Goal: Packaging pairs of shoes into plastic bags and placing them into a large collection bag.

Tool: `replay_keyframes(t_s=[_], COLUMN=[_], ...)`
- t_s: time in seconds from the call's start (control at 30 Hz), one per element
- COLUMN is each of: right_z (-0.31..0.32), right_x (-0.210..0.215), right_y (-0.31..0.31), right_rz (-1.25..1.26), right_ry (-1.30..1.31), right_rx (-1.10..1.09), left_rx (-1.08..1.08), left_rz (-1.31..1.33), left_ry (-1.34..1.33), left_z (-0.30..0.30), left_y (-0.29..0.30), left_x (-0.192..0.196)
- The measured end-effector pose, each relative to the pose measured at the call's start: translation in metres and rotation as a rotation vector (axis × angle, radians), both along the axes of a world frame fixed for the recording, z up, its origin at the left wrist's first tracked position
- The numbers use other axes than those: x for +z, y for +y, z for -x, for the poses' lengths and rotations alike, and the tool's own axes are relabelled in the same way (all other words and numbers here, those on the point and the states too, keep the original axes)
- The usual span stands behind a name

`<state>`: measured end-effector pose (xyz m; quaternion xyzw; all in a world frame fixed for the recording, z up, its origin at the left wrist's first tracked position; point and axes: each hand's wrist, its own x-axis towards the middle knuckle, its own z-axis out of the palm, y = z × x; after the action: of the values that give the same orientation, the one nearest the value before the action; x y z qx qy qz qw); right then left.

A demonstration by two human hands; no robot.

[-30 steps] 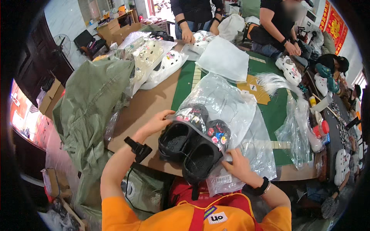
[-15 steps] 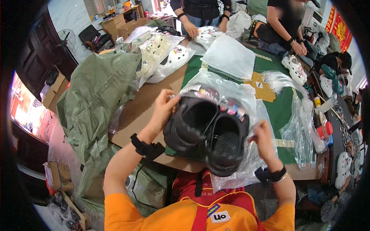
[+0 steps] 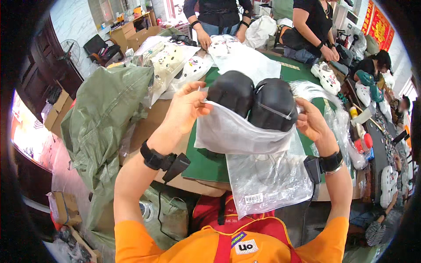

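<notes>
A pair of black clogs stands side by side in front of me, their rounded ends showing above the mouth of a whitish translucent plastic bag. The bag covers the lower part of both. At the bag's left edge my left hand is closed, pinching the plastic beside the left clog. My right hand grips the right edge, close against the right clog; some of its fingers are hidden. A clear plastic bag with a barcode label lies under them and hangs over the table's near edge.
A green mat covers the table. Bagged clogs and a green woven sack lie left. Across the table, a co-worker's hands are at white clogs. To the right are a white clog, clear bags and a red-lidded jar.
The clogs have turned from openings facing me to rounded ends up, and moved farther away. The whitish bag now surrounds their lower part. Both hands have risen to its edges.
</notes>
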<state>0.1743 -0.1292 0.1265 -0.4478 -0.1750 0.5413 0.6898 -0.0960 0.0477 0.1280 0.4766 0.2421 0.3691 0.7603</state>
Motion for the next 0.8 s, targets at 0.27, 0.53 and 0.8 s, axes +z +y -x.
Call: replay_keyframes(t_s=[0.27, 0.53, 0.8], right_z=[-0.011, -0.007, 0.021], right_x=[0.010, -0.015, -0.007], right_y=[0.013, 0.022, 0.018], right_rz=[0.218, 0.144, 0.037], right_ry=[-1.043, -1.489, -1.458], right_rx=[0.051, -0.173, -0.338], left_rx=[0.002, 0.172, 0.149], left_rz=[-0.584, -1.005, -0.767], left_ry=[0.431, 0.587, 0.471], left_z=[-0.001, -0.009, 0.003], left_y=[0.008, 0.017, 0.006], left_x=[0.012, 0.004, 0.016])
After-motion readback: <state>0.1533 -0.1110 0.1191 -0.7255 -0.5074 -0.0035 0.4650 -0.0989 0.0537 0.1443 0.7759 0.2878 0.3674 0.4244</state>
